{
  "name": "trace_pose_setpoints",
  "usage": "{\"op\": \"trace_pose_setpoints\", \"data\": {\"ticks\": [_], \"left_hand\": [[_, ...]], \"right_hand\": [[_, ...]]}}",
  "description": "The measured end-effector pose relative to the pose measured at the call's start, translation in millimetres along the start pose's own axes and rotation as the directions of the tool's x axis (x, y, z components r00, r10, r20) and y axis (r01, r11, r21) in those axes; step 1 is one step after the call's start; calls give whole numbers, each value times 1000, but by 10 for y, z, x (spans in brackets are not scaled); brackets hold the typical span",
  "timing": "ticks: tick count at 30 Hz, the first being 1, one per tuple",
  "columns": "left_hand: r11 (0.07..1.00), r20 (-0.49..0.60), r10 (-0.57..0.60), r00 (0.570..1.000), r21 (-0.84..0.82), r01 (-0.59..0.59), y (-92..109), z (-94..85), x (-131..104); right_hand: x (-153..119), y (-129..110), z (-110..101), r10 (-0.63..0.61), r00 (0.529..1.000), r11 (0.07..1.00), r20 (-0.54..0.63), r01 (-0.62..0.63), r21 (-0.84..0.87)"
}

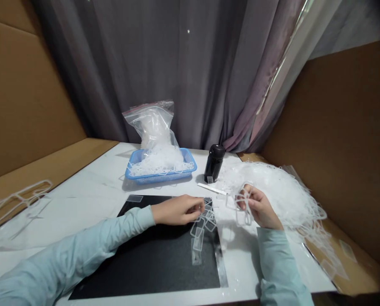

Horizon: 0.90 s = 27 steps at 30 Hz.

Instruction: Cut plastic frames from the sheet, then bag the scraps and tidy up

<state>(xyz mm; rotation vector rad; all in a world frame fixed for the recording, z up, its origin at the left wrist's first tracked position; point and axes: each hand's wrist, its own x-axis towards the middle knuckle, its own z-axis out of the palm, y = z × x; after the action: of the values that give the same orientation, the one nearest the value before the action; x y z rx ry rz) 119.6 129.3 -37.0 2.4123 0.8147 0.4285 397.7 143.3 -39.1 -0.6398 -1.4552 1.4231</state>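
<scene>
- Grey curtains (164, 63) hang behind a white, marbled tabletop (91, 204), with brown cardboard panels (27, 85) standing at either side.
- Out over the right part of the tabletop, the right hand (263, 209) has its fingers closed on a small cluster of translucent white plastic frames (247, 208), lifted in front of the big heap.
- Those frames look very light, thin and bendy, perhaps a bit slick, and apt to hook into one another. I'd judge a fingertip pinch on a single outer strand the surest hold; a hard pull on a snagged loop could stretch or kink it.
- Over by the upper right of a flat black mat (158, 263), the left hand (180, 209) has its fingers curled in beside a loose trail of similar frames (198, 233). Whether its grip has hold of one, I cannot tell.
- At the near end of that trail lies a small clear rectangular piece (196, 257), flat on the mat.
- Just beyond the mat, a slim white stick (212, 188) lies near a black lidded bottle (214, 163), which stands upright.
- To the right of the bottle spreads a large tangled white heap (266, 182), its strands trailing towards the cardboard edge.
- Farther back on the left, a blue plastic basket (161, 176) holds more white strands, with a clear zip bag (151, 127), bulging with pale contents, upright at its back.
</scene>
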Motion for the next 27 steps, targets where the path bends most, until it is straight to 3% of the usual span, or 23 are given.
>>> {"op": "trace_pose_setpoints", "data": {"ticks": [2, 4, 7, 10, 15, 21, 24, 27], "left_hand": [[999, 38, 10, 999, 53, -12, -24, 44, 54], [997, 94, 9, 996, 81, -17, -63, 84, 105], [995, 141, 8, 990, 102, -22, -124, 121, 166], [990, 132, 36, 991, 131, -53, -159, 138, 215], [976, 135, 87, 987, 185, -111, -141, 125, 248], [981, 84, 111, 990, 151, -122, -35, -101, 130], [991, 67, 81, 994, 104, -88, 21, -274, 51], [997, 86, 42, 995, 54, -47, 38, -360, 2]], "right_hand": [[17, 6, -12, -28, 985, 996, -170, 42, 77], [50, 15, -22, -47, 938, 981, -343, 108, 161], [118, 40, -33, -48, 877, 927, -479, 218, 306], [173, 60, -36, -18, 861, 867, -508, 267, 421], [193, 75, -49, 24, 841, 836, -540, 279, 473], [196, 82, -54, 17, 828, 835, -561, 297, 464], [181, 78, -43, -7, 847, 862, -532, 274, 426], [136, 62, -52, -30, 907, 911, -420, 198, 362]]}}
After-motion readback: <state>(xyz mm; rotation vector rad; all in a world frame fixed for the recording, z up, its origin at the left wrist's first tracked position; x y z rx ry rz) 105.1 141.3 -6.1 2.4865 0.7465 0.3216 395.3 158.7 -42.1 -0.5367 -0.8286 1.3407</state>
